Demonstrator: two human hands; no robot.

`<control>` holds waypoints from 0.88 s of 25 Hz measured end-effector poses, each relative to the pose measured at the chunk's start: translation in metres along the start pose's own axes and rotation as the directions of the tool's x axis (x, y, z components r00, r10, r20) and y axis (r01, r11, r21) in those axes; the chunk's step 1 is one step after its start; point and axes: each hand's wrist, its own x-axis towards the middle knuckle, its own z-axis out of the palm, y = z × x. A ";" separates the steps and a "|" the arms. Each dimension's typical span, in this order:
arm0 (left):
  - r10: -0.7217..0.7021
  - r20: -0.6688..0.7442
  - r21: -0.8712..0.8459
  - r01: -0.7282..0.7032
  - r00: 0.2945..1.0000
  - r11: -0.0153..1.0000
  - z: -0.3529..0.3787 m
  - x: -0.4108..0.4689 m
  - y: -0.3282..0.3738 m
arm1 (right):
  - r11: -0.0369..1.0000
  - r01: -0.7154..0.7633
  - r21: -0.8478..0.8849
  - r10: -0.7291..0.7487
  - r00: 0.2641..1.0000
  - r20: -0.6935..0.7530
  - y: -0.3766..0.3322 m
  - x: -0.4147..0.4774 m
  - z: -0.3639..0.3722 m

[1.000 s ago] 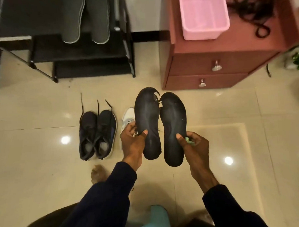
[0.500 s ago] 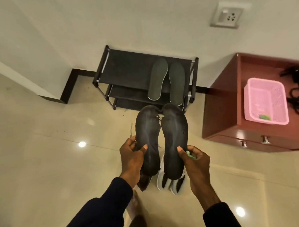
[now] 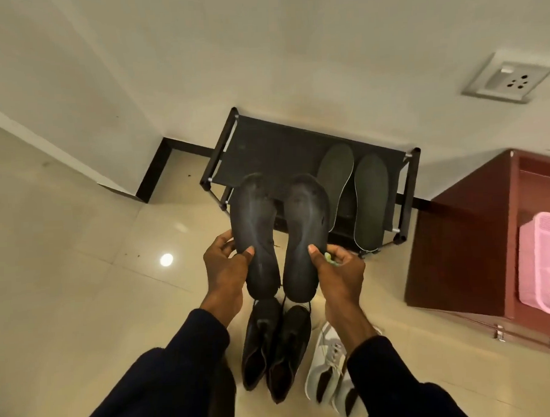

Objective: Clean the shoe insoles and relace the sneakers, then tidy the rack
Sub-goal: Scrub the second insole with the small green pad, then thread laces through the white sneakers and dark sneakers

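Left hand (image 3: pixel 227 273) is pinching one worn black foam insole (image 3: pixel 252 228) mid-arch, right hand (image 3: pixel 341 276) is clamping the second black insole (image 3: pixel 303 232) plus a green rag (image 3: pixel 331 260), both at 6 o'clock from the black metal shoe rack (image 3: pixel 280 151). They're looking light and floppy, so mid-arch is seeming the safest hold.

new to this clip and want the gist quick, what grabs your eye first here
Dead centre, the left hand and right hand each hold up a worn black insole: left insole, right insole. Behind them a grey insole pair lies on the black shoe rack; a pink basket sits at the right edge.
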 end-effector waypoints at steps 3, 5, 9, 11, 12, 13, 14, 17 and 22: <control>0.015 0.020 0.022 -0.016 1.000 1.000 0.009 0.073 0.018 | 0.999 0.015 -0.043 -0.017 0.998 -0.054 -0.009 0.038 0.053; 0.032 0.082 0.068 -0.038 0.996 0.997 0.013 0.137 0.029 | 0.999 0.018 -0.030 -0.022 0.991 -0.131 -0.017 0.067 0.100; 0.026 0.153 0.165 -0.051 0.988 0.985 0.025 0.213 0.048 | 0.998 0.037 -0.042 -0.047 0.967 -0.251 -0.035 0.113 0.157; 0.033 0.168 0.214 -0.070 0.985 0.974 0.028 0.249 0.052 | 0.997 0.038 -0.070 -0.056 0.958 -0.281 -0.036 0.135 0.181; 0.038 0.179 0.244 -0.082 0.983 0.966 0.031 0.265 0.053 | 0.996 0.040 -0.085 -0.063 0.955 -0.291 -0.035 0.145 0.190; 0.043 0.190 0.281 -0.096 0.981 0.955 0.034 0.277 0.053 | 0.993 0.038 -0.109 -0.070 0.951 -0.301 -0.035 0.153 0.197; 0.054 0.198 0.315 -0.115 0.979 0.942 0.036 0.287 0.052 | 0.991 0.031 -0.131 -0.070 0.949 -0.306 -0.033 0.159 0.204; 0.077 0.231 0.377 -0.162 0.970 0.912 0.042 0.303 0.052 | 0.985 0.037 -0.171 -0.089 0.948 -0.306 -0.029 0.168 0.215; 0.126 0.261 0.482 -0.242 0.957 0.842 0.051 0.314 0.055 | 0.945 0.095 -0.314 -0.192 0.937 -0.293 -0.020 0.178 0.215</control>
